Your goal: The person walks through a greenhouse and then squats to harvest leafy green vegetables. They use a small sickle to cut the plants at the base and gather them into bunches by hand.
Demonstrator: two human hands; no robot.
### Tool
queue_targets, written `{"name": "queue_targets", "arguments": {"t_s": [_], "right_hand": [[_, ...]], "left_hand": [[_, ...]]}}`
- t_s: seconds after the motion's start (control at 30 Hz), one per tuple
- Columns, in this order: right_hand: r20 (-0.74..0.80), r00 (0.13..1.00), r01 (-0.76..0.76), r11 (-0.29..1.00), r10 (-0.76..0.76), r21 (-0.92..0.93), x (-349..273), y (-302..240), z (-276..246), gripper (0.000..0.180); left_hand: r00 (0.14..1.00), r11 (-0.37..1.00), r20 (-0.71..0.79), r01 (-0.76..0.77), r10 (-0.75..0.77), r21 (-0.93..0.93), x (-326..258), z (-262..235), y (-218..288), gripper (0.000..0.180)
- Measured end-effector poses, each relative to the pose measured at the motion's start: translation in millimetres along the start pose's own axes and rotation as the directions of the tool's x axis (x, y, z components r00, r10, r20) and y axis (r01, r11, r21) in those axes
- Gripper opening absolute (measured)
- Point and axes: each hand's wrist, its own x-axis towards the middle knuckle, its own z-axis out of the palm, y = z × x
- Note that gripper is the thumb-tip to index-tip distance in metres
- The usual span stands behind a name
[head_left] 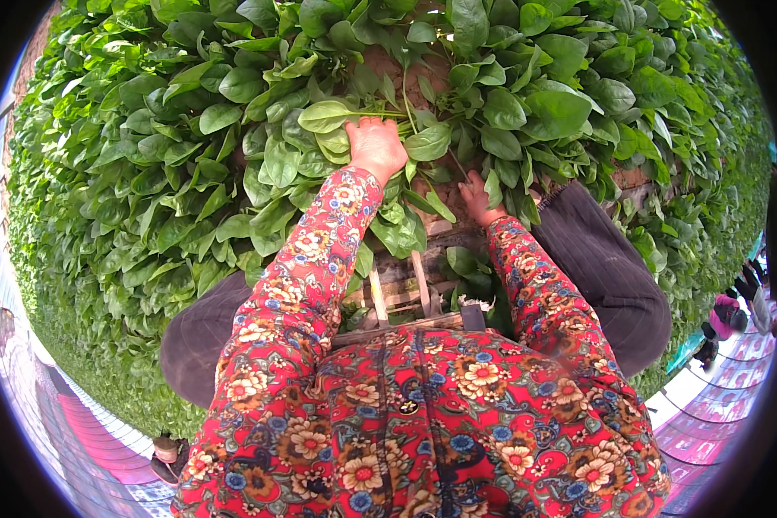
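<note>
My left hand (376,147) is closed around a bunch of leafy green stems, which look like spinach (326,116); leaves stick out on both sides of the fist. To its right and a little nearer, my right hand (479,198) is down among the plants with its fingers curled. From those fingers a thin, dark, blade-like tool (459,166) slants up toward the stems. Its handle is hidden in the grip, and leaves cover part of the hand. Bare brown soil (432,73) shows between the plants ahead of both hands.
Dense spinach plants (190,129) spread out on both sides and ahead. Below my hands is a low wooden frame (397,298), between my dark-trousered knees (604,268). At the lower left, another person (168,456) is partly visible; dark and pink items (727,318) lie at the right edge.
</note>
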Motion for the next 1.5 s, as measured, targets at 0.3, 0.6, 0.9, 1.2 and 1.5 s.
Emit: {"name": "queue_targets", "arguments": {"t_s": [0.3,0.6,0.9,1.2,1.5], "right_hand": [[0.073,0.976,-0.212,0.966,0.203,0.148,-25.8,-51.1,12.7,0.037],[0.027,0.98,-0.198,0.977,0.196,0.08,-21.4,-63.0,8.7,0.038],[0.089,0.965,-0.244,0.969,0.247,-0.042,-46.5,-58.4,2.1,0.044],[-0.1,0.987,-0.127,0.991,0.123,-0.029,-39.0,-30.6,9.1,0.044],[-0.124,0.992,-0.018,0.977,-0.009,-0.214,-25.9,-17.6,13.7,0.047]], "left_hand": [[0.998,0.915,-0.005,-0.06,0.068,0.399,-22.1,64.0,7.1,0.062],[0.982,0.918,-0.039,-0.155,0.182,0.366,-9.6,35.4,-15.9,0.075],[0.953,0.889,-0.182,-0.142,0.242,0.435,-3.9,54.5,-28.9,0.061],[0.961,0.905,-0.138,-0.17,0.24,0.389,-17.5,47.2,-28.5,0.059],[0.933,0.904,-0.176,-0.236,0.313,0.355,-19.4,42.5,-33.2,0.048]]}}
